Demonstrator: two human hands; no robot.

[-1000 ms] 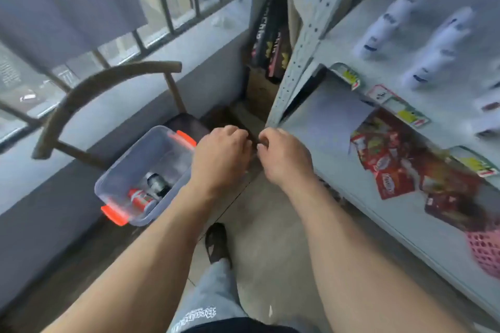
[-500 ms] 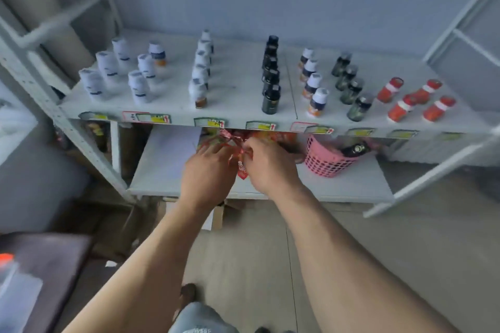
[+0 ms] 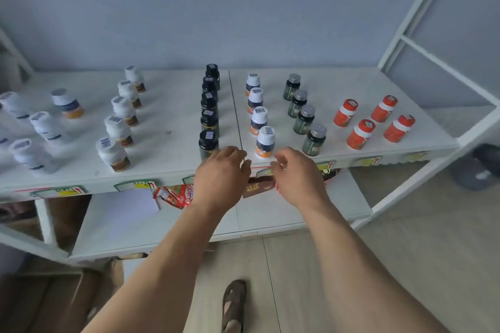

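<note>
My left hand point(image 3: 221, 174) and my right hand point(image 3: 296, 173) hover a little apart at the front edge of the white upper shelf point(image 3: 167, 154). Both have loosely curled fingers. The left thumb and forefinger tips meet; whether something tiny sits between them is too small to tell. Nothing shows in the right hand. Just beyond the left hand stands a black bottle point(image 3: 208, 142). A white bottle with an orange label point(image 3: 265, 142) stands between the hands. A price tag point(image 3: 263, 171) on the shelf edge lies between my fingertips.
Rows of bottles fill the shelf: white ones point(image 3: 116, 131) on the left, dark green point(image 3: 304, 119) and red point(image 3: 361, 133) on the right. Red snack packets point(image 3: 176, 196) and a brown packet point(image 3: 257, 188) lie on the lower shelf point(image 3: 270, 216). A white frame post point(image 3: 405, 186) slants at right.
My view swung from the chair and plastic bin to the shelf, then closer. My hands, pressed together before, have risen from the lower shelf to the upper edge and parted.
</note>
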